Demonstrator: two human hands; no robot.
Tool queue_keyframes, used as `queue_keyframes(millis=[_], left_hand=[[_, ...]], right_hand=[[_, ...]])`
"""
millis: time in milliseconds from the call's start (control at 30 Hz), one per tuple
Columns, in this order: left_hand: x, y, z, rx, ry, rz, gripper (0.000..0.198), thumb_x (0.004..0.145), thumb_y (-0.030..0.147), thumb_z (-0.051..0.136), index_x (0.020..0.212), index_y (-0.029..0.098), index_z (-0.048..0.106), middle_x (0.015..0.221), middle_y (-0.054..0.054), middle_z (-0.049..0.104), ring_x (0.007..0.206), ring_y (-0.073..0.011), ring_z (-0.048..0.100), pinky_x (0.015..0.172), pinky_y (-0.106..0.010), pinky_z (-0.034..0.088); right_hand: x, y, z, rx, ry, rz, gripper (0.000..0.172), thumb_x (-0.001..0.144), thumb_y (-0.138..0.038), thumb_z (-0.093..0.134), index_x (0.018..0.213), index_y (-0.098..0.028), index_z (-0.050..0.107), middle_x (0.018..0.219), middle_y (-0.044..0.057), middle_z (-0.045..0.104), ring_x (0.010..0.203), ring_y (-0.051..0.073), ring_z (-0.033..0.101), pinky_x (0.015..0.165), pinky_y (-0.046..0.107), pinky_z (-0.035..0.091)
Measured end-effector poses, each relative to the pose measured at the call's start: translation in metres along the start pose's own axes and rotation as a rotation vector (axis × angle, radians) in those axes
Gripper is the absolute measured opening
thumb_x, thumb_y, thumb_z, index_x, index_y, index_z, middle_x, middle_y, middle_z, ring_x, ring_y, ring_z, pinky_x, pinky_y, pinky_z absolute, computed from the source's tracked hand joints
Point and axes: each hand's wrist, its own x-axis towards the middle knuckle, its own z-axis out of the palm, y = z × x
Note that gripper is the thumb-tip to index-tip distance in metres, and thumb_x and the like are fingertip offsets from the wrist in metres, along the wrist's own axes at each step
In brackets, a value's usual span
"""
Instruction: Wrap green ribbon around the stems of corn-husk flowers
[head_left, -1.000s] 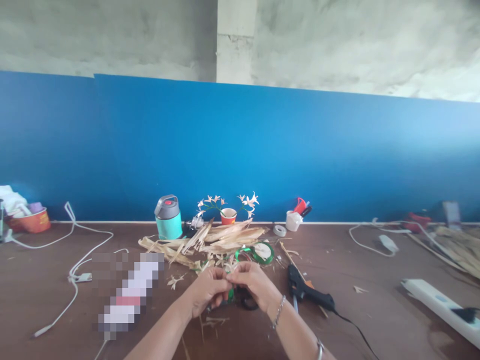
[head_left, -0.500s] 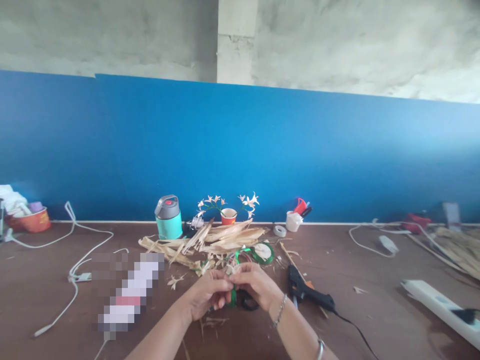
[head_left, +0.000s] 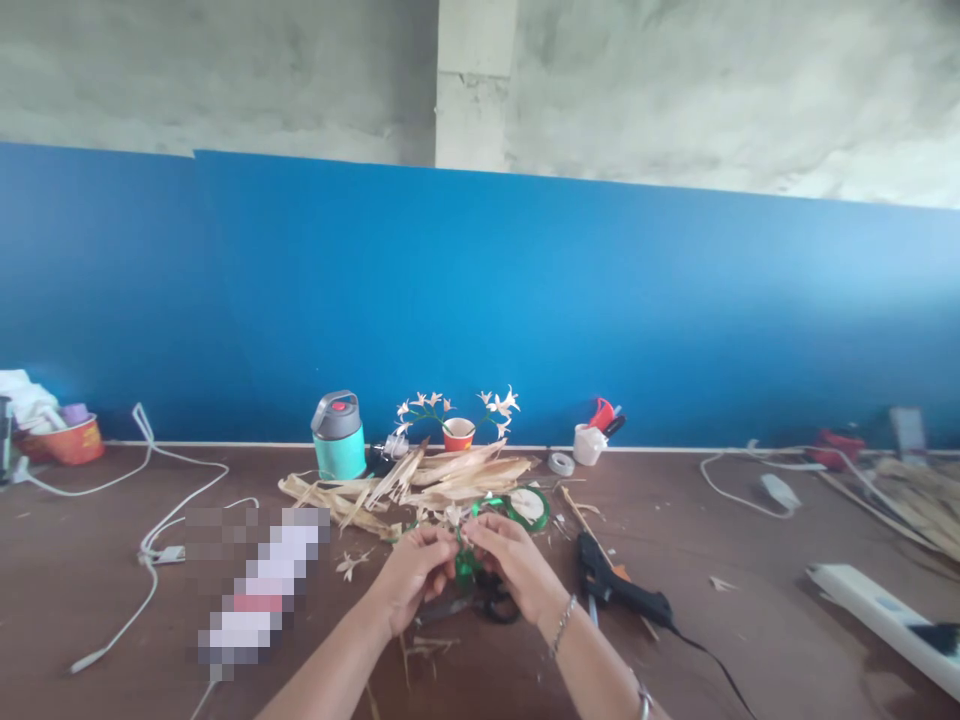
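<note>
Green tape (head_left: 465, 562) sits pinched between your two hands just above the bench (head_left: 750, 620), in front of the pile of dried husk strips (head_left: 442, 478). Your left hand (head_left: 411, 572) and right hand (head_left: 508, 560) are both curled nearly closed, fingertips meeting on it — whether a small flower is bound inside, you can't tell. It looks feather-light, thin and soft — likely to crumple, so grip it lightly near the wrapped point.
</note>
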Motion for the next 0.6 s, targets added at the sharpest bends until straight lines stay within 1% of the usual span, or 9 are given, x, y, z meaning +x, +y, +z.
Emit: queue_keyframes(millis=[67, 133, 233, 433, 500, 600], left_hand=[[0.002, -0.001, -0.002, -0.021, 0.034, 0.053, 0.024, 0.060, 0.031, 0.066, 0.052, 0.014, 0.051, 0.040, 0.005, 0.052, 0.026, -0.0014, 0.034, 0.028, -0.013, 0.012], [0.003, -0.002, -0.003, -0.019, 0.055, 0.090, 0.023, 0.061, 0.032, 0.066, 0.054, 0.014, 0.053, 0.040, 0.005, 0.051, 0.027, -0.0014, 0.034, 0.028, -0.013, 0.013], [0.004, -0.004, -0.001, -0.003, 0.087, 0.107, 0.022, 0.061, 0.032, 0.066, 0.056, 0.014, 0.056, 0.041, 0.005, 0.052, 0.027, -0.0022, 0.036, 0.028, -0.013, 0.016], [0.003, -0.009, 0.003, 0.040, 0.185, 0.136, 0.023, 0.060, 0.034, 0.067, 0.061, 0.013, 0.060, 0.042, 0.004, 0.054, 0.029, -0.0041, 0.040, 0.028, -0.014, 0.021], [0.002, -0.010, 0.004, 0.043, 0.204, 0.141, 0.023, 0.061, 0.034, 0.067, 0.064, 0.012, 0.062, 0.043, 0.004, 0.054, 0.030, -0.0047, 0.041, 0.029, -0.014, 0.023], [0.000, -0.009, 0.006, 0.044, 0.217, 0.144, 0.024, 0.061, 0.035, 0.067, 0.068, 0.012, 0.065, 0.045, 0.003, 0.055, 0.034, -0.0061, 0.045, 0.030, -0.015, 0.026]], right_hand=[[-0.001, -0.001, 0.002, -0.039, 0.033, 0.010, 0.015, 0.064, -0.027, 0.066, 0.071, -0.015, 0.060, 0.055, -0.004, 0.053, 0.048, 0.006, 0.041, 0.044, 0.018, 0.025], [-0.002, -0.002, 0.006, -0.078, 0.038, 0.044, 0.017, 0.062, -0.023, 0.065, 0.076, -0.015, 0.060, 0.057, -0.003, 0.058, 0.046, 0.006, 0.042, 0.042, 0.018, 0.025], [0.000, 0.001, 0.010, -0.144, 0.065, 0.022, 0.013, 0.060, -0.023, 0.062, 0.069, -0.014, 0.059, 0.055, -0.003, 0.059, 0.042, 0.006, 0.042, 0.042, 0.019, 0.029], [0.004, 0.013, 0.011, -0.285, 0.194, -0.088, 0.010, 0.061, -0.024, 0.061, 0.060, -0.015, 0.057, 0.050, -0.003, 0.055, 0.041, 0.009, 0.044, 0.041, 0.020, 0.034], [0.004, 0.013, 0.011, -0.320, 0.204, -0.115, 0.011, 0.062, -0.025, 0.060, 0.058, -0.015, 0.057, 0.048, -0.003, 0.054, 0.042, 0.009, 0.045, 0.042, 0.021, 0.034], [0.002, 0.011, 0.011, -0.334, 0.191, -0.155, 0.014, 0.066, -0.026, 0.058, 0.059, -0.015, 0.061, 0.051, -0.001, 0.057, 0.046, 0.011, 0.047, 0.045, 0.021, 0.036]])
